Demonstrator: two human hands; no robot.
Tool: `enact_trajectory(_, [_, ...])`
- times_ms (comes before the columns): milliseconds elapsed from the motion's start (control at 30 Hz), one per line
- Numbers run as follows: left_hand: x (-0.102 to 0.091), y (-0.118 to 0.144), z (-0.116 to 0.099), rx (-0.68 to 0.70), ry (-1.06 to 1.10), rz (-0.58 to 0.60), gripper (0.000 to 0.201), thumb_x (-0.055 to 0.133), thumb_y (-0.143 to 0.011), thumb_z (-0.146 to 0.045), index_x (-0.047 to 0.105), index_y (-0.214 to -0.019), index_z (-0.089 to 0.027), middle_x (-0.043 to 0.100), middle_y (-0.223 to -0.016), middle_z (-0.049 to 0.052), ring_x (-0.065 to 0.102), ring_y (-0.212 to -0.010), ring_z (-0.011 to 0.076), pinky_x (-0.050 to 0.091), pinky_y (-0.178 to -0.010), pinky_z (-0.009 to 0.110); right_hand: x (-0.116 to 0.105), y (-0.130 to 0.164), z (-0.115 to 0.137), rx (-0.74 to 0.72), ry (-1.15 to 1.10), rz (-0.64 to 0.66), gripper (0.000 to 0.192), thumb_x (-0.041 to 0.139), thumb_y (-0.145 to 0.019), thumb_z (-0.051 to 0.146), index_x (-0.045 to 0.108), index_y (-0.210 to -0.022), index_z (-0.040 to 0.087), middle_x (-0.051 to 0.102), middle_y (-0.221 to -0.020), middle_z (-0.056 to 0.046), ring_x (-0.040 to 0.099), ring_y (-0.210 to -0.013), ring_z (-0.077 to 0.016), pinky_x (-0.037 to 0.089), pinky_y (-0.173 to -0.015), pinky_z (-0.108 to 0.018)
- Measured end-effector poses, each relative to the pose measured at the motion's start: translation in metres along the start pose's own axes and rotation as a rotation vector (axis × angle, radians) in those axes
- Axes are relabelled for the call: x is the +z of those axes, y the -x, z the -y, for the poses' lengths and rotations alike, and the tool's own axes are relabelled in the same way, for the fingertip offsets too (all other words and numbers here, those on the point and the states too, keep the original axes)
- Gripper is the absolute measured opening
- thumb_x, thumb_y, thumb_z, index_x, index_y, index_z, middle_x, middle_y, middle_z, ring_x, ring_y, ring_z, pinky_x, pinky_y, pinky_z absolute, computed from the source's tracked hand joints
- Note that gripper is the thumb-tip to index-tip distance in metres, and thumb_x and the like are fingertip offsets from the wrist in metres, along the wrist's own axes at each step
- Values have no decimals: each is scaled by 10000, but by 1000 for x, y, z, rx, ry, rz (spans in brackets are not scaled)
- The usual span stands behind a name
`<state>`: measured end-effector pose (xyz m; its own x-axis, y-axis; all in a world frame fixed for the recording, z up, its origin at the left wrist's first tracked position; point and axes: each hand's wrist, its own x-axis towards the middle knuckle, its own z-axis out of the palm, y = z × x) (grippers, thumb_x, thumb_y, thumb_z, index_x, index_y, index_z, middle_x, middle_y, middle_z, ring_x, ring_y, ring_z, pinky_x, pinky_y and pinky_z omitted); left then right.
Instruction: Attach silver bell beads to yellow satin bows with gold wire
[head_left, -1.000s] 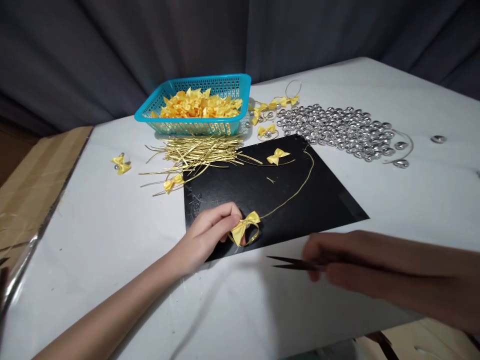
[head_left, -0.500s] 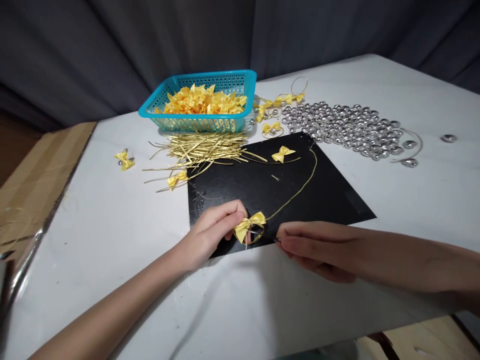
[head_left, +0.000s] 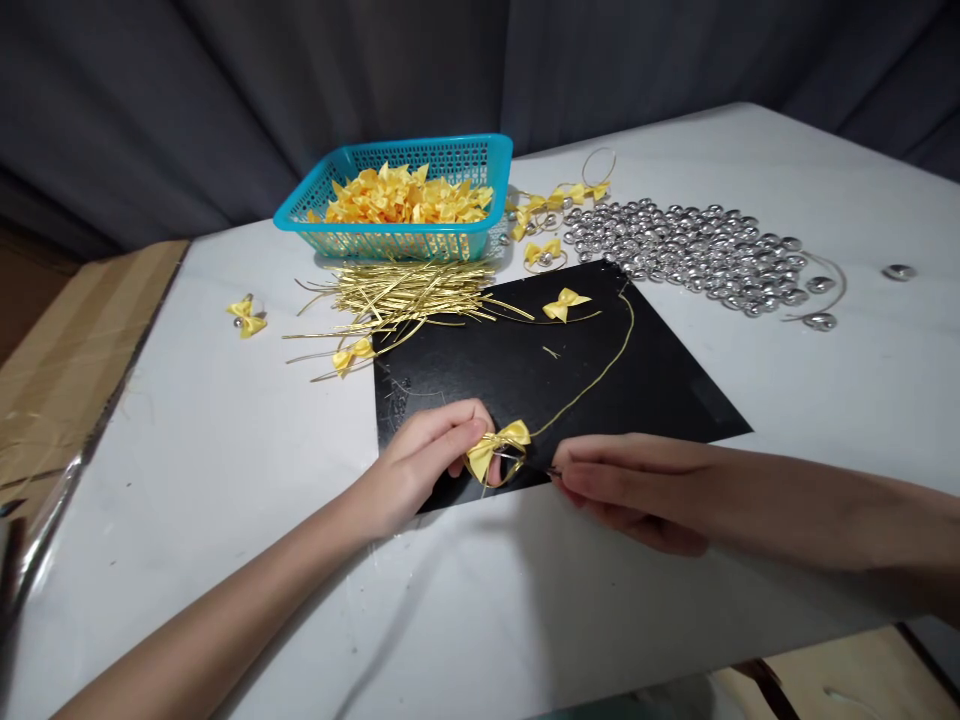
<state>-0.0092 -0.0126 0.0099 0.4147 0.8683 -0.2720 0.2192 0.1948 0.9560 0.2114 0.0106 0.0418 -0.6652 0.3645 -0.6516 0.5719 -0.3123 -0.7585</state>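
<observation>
Between the thumb and fingers of my left hand is a yellow ribbon bow, held over the front of the black mat. A thin gold cord trails from the bow in a curve toward the mat's far corner, and a small loop hangs under the bow. Just to the right, my right hand is closed in a pinch on a thin dark tool whose tip points at the bow; its kind is mostly hidden by the fingers.
Behind the mat stands a blue basket of yellow bows, with a pile of gold ties before it. Silver beads spread at the right. Single bows lie on the mat and at the left.
Both hands keep nearly the same place and grip. The thin tool's tip and the loop under the bow have shifted very slightly.
</observation>
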Motion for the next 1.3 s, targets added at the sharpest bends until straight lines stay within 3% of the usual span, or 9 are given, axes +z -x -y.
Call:
enact_trajectory(233, [-1, 0, 0, 13, 27, 20, 307, 379, -922, -317, 489, -670, -178, 598, -654, -16, 402, -607, 118, 305, -581, 236, 0, -4, -1, -42, -82, 86, 321, 375, -924, 474, 379, -796, 180, 324, -653, 47, 277, -516, -49, 237, -472, -179])
enact_trajectory(1000, [-3, 1, -1, 11, 16, 72, 335, 356, -934, -331, 495, -670, -178, 593, -674, 1, 458, -657, 142, 319, -634, 262, 0, -21, -11, -109, -355, 200, 373, 499, -878, 477, 335, -728, 177, 259, -610, 76, 190, -463, -23, 138, -398, -167])
enact_trajectory(1300, [-3, 1, -1, 1, 7, 44, 333, 358, -932, -327, 496, -667, -180, 586, -665, -4, 421, -632, 135, 312, -610, 249, -2, -13, -2, -66, -14, 64, 361, 458, -882, 526, 448, -831, 169, 340, -563, 69, 282, -498, -48, 226, -467, -184])
